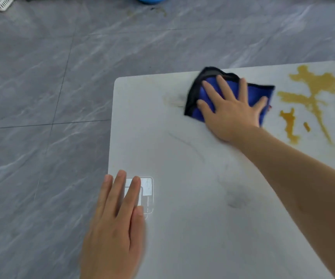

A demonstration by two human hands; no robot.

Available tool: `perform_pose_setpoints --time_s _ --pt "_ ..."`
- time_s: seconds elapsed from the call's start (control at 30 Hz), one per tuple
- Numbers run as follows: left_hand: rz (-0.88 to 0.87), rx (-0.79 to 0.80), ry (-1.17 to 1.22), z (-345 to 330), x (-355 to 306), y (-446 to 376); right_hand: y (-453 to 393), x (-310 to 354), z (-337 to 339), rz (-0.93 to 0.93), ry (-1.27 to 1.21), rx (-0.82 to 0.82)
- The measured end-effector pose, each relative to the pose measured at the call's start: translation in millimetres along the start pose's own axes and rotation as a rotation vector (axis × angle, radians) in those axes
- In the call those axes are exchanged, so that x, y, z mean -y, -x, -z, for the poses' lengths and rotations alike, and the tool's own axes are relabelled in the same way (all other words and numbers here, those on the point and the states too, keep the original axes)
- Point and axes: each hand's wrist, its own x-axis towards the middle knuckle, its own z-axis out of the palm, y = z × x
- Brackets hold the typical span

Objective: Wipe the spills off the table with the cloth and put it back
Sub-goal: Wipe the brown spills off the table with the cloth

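Currently risked dragging the yellow-brown spills [315,93] into a wider smear, or off the near edge toward the floor [41,77], since the large pool to the right lay untouched and one fold of cloth could soak through. Noted blue cloth [253,93] with black border flat on the tabletop [182,228] near its far edge, pinned beneath the right hand [231,109], fingers spread and straight, pressing rather than gripping. Left hand [114,224] lay flat, fingers straight and together, at the near left edge, well apart from the cloth, holding nothing.
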Motion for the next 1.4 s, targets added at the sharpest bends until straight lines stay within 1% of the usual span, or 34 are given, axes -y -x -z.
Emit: perform_pose_setpoints --time_s 0.07,0.1,0.17,0.27,0.33,0.4,0.43,0.47,0.53,0.6,0.67,0.73,0.77,0.83,0.93,1.0,1.07,1.13,1.23,1.3,1.4 --pt "-0.005 -0.009 -0.005 -0.6 -0.1 0.3 29.8 -8.0 -1.8 -0.035 0.041 -0.002" --pt "-0.006 -0.009 -0.004 -1.4 -1.0 -0.4 45.3 -2.6 -4.7 -0.01 0.06 -0.003" --pt "-0.004 -0.022 -0.004 -2.8 -0.5 -1.8 66.3 21.8 -12.9 0.13 0.081 0.001" --pt "-0.05 -0.02 -0.02 -0.7 4.8 0.4 65.5 68.1 -19.2 0.383 0.098 0.006" --pt "-0.065 -0.016 -0.052 2.6 12.4 1.9 52.0 93.7 -20.2 0.474 0.089 0.029" --pt "-0.058 -0.005 -0.085 7.6 19.1 3.8 32.3 105.3 -17.9 0.524 0.097 0.045" --pt "-0.059 -0.006 -0.085 10.4 19.9 4.3 20.6 104.4 -14.5 0.52 0.1 0.036" --pt "-0.075 -0.008 -0.081 0.6 9.3 -2.2 2.3 80.1 -10.6 0.463 0.078 0.011" --pt "-0.092 -0.01 -0.043 -7.6 -1.4 -8.4 -27.5 34.3 -1.1 0.3 0.034 -0.043" --pt "-0.119 -0.012 -0.066 -6.7 -1.0 -9.6 -42.3 -14.7 11.4 0.112 0.027 -0.052" --pt "-0.119 -0.017 -0.069 -6.6 1.8 -9.3 -39.7 -63.1 20.0 -0.058 0.033 -0.023" --pt "-0.11 -0.021 -0.059 -7.7 5.2 -6.2 -20.0 -91.8 22.7 -0.151 0.031 -0.001" --pt "-0.094 -0.025 -0.053 -8.3 6.5 -4.6 -5.4 -94.4 19.8 -0.162 0.025 0.004" --pt "-0.067 -0.039 -0.05 -8.2 7.8 -3.2 27.8 -80.9 10.4 -0.114 0.033 -0.001" --pt "-0.062 -0.049 -0.034 -9.1 4.9 -2.9 68.6 -45.7 -2.7 0.075 0.098 -0.005" --pt "-0.092 -0.064 -0.015 -9.6 5.0 -4.7 66.2 -29.7 -4.8 0.179 0.103 -0.009" --pt "-0.12 -0.064 0.014 -9.4 6.8 -7.3 40.8 -30.0 -0.4 0.218 0.073 -0.012" --pt "-0.128 -0.064 0.008 -10.8 12.0 -7.4 15.2 -42.0 5.0 0.179 0.056 -0.004" --pt "-0.139 -0.051 0.009 -10.8 15.0 -6.5 -3.6 -65.3 9.1 0.073 0.058 -0.021" --pt "-0.124 -0.031 -0.012 -11.4 14.3 -4.0 0.6 -80.8 11.8 0.012 0.051 -0.01" --pt "-0.041 -0.034 -0.033 -9.9 10.8 -0.4 26.0 -96.3 13.3 -0.09 0.03 0.008"
